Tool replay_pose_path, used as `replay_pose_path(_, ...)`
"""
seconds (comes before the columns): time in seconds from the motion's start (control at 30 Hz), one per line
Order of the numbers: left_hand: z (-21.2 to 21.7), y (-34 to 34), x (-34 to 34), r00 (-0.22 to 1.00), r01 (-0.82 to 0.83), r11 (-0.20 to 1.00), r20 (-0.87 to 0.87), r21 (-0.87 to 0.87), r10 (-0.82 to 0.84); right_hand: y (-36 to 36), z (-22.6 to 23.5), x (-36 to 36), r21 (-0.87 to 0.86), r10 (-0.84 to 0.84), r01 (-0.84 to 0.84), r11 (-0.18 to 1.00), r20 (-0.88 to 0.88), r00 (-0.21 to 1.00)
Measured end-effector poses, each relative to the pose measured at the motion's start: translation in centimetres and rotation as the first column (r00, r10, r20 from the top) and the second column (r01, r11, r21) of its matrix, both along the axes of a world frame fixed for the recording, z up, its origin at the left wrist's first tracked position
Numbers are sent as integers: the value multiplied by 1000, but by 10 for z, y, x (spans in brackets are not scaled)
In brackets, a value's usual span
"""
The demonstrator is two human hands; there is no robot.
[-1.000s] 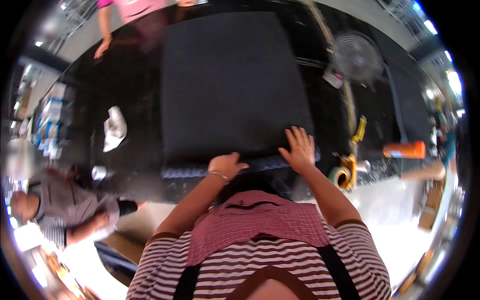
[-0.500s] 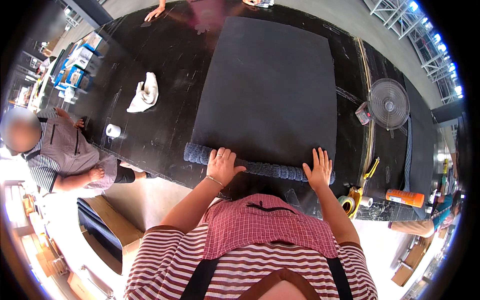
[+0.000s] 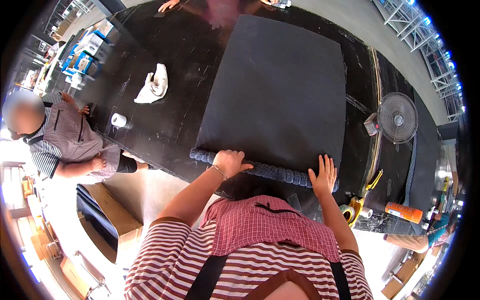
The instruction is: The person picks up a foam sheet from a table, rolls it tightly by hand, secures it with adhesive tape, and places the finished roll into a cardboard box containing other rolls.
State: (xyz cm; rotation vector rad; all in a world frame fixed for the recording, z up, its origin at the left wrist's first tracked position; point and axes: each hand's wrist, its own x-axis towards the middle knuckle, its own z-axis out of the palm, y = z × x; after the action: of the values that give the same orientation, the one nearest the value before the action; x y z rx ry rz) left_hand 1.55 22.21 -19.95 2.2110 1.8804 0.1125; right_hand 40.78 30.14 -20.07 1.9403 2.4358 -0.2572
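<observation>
A large dark grey mat [image 3: 280, 95] lies flat on a black table [image 3: 165, 120]. Its near edge is wound into a textured roll [image 3: 272, 171] that runs across in front of me. My left hand [image 3: 229, 162] rests on top of the roll near its left end, fingers curled over it. My right hand [image 3: 323, 175] presses flat on the roll near its right end, fingers spread. Both forearms come up from my striped shirt at the bottom.
A crumpled white cloth [image 3: 154, 85] and a small white tape roll [image 3: 118, 120] lie at the table's left. A fan [image 3: 398, 117], an orange canister [image 3: 405, 212] and yellow tape holder [image 3: 356, 206] sit at the right. A person in stripes [image 3: 65, 140] crouches at left; another person's hand [image 3: 167, 5] rests at the far edge.
The view has swung, so the mat and table now sit higher and more to the right. Both hands stay on the roll, spread further apart along it.
</observation>
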Motion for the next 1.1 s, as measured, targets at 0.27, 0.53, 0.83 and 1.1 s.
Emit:
replay_pose_path(0.27,18,-20,-35,966,-212,977,-144,21,213,0,-3,4,22,11,-11,1000,-9,1000)
replay_pose_path(0.53,12,-1,-37,954,-290,946,-123,-144,274,1,-2,0,-2,2,-2,1000,4,1000)
replay_pose_path(0.83,-9,10,-42,979,-202,967,24,156,201,0,-11,1,75,19,-19,997,-6,1000)
replay_pose_path(1.1,-14,13,-40,984,-169,974,-24,150,174,-8,-9,1,267,102,-72,961,-100,990)
